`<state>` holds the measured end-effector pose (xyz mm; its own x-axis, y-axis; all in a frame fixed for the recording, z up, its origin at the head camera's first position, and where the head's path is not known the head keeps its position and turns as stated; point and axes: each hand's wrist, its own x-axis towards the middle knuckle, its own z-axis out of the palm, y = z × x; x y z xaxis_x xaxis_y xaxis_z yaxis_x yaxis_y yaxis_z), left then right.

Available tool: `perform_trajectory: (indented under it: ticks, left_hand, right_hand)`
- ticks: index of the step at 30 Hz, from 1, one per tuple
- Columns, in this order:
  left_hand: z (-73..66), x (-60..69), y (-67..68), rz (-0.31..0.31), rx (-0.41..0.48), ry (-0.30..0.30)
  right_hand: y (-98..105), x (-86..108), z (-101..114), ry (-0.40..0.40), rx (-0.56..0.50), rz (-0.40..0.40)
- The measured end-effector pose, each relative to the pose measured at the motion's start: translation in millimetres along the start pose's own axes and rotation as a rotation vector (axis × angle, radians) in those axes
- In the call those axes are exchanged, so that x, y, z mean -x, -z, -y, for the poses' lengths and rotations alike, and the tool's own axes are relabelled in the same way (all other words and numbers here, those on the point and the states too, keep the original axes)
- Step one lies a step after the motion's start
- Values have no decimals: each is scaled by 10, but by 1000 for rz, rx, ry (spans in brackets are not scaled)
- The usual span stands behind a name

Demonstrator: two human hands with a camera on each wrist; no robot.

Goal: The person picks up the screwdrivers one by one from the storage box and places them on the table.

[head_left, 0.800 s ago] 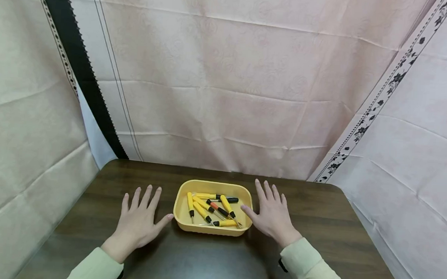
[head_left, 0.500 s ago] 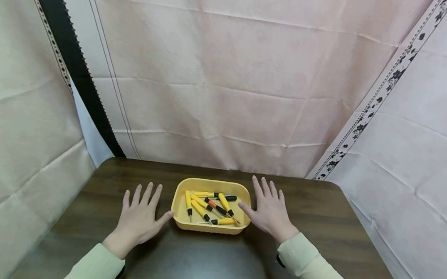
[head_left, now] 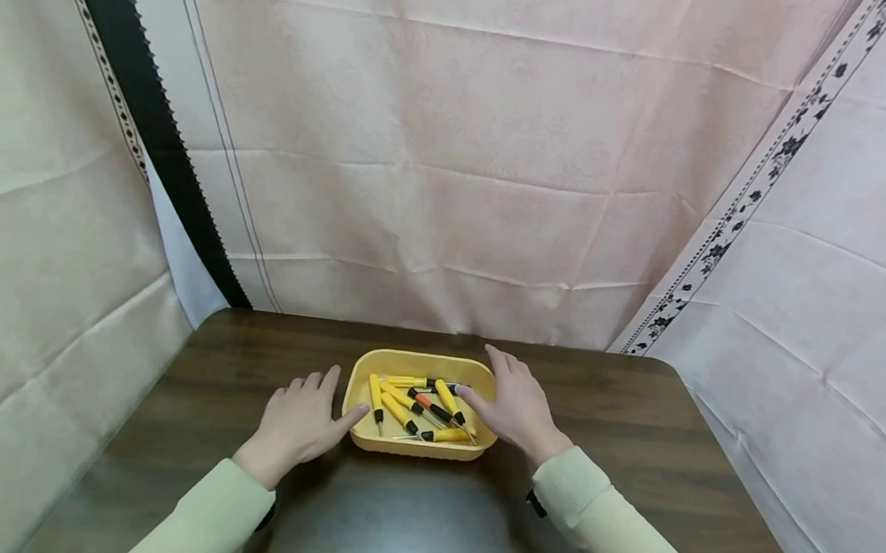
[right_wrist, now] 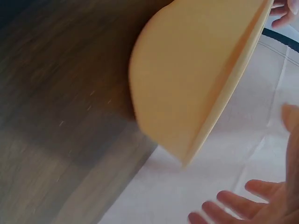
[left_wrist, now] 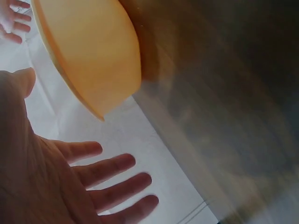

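Note:
A pale yellow plastic tray (head_left: 424, 450) sits on the table, holding several screwdrivers. Most have yellow and black handles, like the yellow screwdriver (head_left: 375, 397) at its left side; one orange and black screwdriver (head_left: 430, 405) lies mid-pile. My left hand (head_left: 295, 425) is at the tray's left end, its thumb over the rim in the head view. At the opposite end is my right hand (head_left: 515, 407), thumb likewise over the rim. Both wrist views show the tray's outer wall (left_wrist: 98, 51) with a gap to the extended fingers. Neither hand grips anything.
The dark wooden table (head_left: 432, 515) has rounded far corners. Pale cloth (head_left: 447, 186) hangs behind it and along both sides, with a black band (head_left: 173, 157) at the left and a floral strip (head_left: 743, 207) at the right.
Both hands have moved inward toward the tray, the left one rightward and the right one leftward. Their fingers are less spread. The tray stays in place.

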<state>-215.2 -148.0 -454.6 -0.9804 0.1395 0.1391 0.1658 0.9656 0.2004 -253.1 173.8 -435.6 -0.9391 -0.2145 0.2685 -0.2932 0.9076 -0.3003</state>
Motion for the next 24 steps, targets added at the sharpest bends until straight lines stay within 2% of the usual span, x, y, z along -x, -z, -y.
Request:
perform_trajectory:
  ticks: [4, 7, 10, 16, 24]
  left_hand:
    - [-49, -111, -35, -36, -42, -43]
    - [-61, -194, -65, -72, -78, -76]
    - [-58, -265, -69, -81, -89, -91]
    - [-43, -373, -90, -37, -87, -78]
    - [-58, -376, -55, 27, -39, -62]
  right_hand:
    - [-53, -73, 109, -17, -82, -23]
    - [-89, -113, 197, -51, -126, 20]
    - [-120, -139, 282, -77, -140, 79]
    - [-156, -174, 341, -100, -149, 124]
    - [-188, -187, 361, -115, -122, 157]
